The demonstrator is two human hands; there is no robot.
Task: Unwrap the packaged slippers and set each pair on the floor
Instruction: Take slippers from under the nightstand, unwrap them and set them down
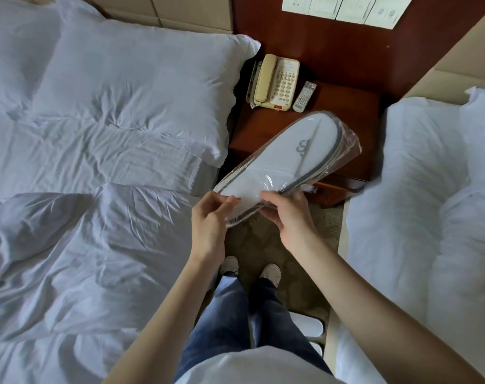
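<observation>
A pair of white slippers with grey edging, sealed in a clear plastic bag, is held up over the gap between two beds. My left hand pinches the plastic at the bag's near end. My right hand grips the same end from below, thumb on top. The bag's far end hangs over the nightstand. On the floor behind my legs, white slippers lie on the carpet beside the right bed, partly hidden by my right arm.
A wooden nightstand carries a beige telephone and a remote control. A bed with white pillows and duvet is on the left, another white bed on the right. My feet stand on the narrow carpet strip.
</observation>
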